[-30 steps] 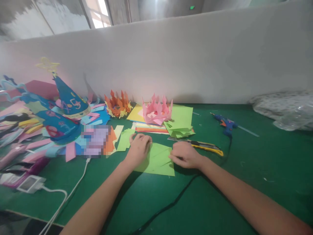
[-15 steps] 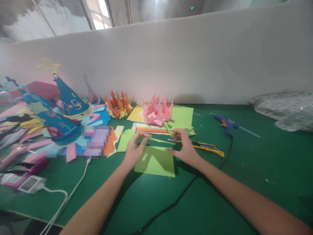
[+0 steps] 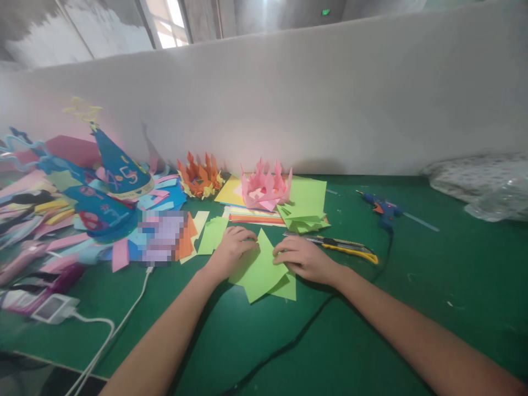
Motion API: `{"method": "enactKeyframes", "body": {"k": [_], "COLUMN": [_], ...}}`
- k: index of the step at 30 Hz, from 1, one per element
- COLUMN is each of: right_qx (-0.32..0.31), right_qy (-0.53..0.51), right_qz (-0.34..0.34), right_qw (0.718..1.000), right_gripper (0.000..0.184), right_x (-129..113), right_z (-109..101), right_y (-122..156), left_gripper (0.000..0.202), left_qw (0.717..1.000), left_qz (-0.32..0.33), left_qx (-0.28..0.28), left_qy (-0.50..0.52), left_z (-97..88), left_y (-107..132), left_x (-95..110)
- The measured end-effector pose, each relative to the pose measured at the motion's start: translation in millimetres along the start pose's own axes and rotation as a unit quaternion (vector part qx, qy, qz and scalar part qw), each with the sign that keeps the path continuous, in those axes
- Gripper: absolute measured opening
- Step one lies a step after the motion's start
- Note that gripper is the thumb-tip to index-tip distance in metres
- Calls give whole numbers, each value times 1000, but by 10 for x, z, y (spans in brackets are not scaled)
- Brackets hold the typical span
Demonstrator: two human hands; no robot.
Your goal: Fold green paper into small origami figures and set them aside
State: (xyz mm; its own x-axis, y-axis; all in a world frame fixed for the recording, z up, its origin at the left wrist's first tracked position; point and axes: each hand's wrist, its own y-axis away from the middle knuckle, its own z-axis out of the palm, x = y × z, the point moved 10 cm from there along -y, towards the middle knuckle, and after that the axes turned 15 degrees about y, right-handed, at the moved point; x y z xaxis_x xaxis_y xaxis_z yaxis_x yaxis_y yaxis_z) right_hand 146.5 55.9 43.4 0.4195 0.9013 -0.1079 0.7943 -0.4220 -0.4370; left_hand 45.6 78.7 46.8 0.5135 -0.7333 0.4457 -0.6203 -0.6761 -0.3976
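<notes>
A light green square of paper (image 3: 264,272), turned corner-up, lies between my hands over a second green sheet (image 3: 287,288). Its left edge is under the curled fingers of my left hand (image 3: 234,248). My right hand (image 3: 307,259) closes its fingers on the right edge; its thumb is mostly hidden. Just beyond the right hand lies a yellow and black utility knife (image 3: 350,248). Small green paper pieces (image 3: 212,234) sit past the left hand, and cut green scraps (image 3: 305,221) lie beyond the right one.
A pink paper crown (image 3: 266,192) and an orange one (image 3: 201,179) stand at the back. Blue cone hats (image 3: 119,168) and paper strips crowd the left. A blue glue gun (image 3: 383,212) lies right, its dark cable crossing the table. A white cable (image 3: 134,308) runs at front left.
The green square, edge-on above the sheet before, has come down and turned flatter, corner-up. My right hand, apart from it earlier, has lowered onto its right edge. The left hand has lowered slightly.
</notes>
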Motion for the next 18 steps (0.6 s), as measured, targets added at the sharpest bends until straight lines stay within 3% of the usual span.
{"method": "enactKeyframes", "body": {"k": [5, 11, 18], "right_qx": [-18, -35, -31], "right_qy": [-11, -36, -44], "right_qz": [-13, 7, 98], "right_qw": [1000, 999, 994], "right_gripper": [27, 13, 17], "right_x": [-42, -36, 96], "right_z": [29, -6, 62], "right_y": [-13, -21, -50], "left_gripper": [27, 18, 21], "left_qw": [997, 996, 979], "left_qz": [-10, -33, -62], "left_qx": [-69, -72, -94], "left_qy": [21, 47, 171], "left_z": [138, 133, 225], "left_y": [10, 5, -7], "left_x": [33, 64, 32]}}
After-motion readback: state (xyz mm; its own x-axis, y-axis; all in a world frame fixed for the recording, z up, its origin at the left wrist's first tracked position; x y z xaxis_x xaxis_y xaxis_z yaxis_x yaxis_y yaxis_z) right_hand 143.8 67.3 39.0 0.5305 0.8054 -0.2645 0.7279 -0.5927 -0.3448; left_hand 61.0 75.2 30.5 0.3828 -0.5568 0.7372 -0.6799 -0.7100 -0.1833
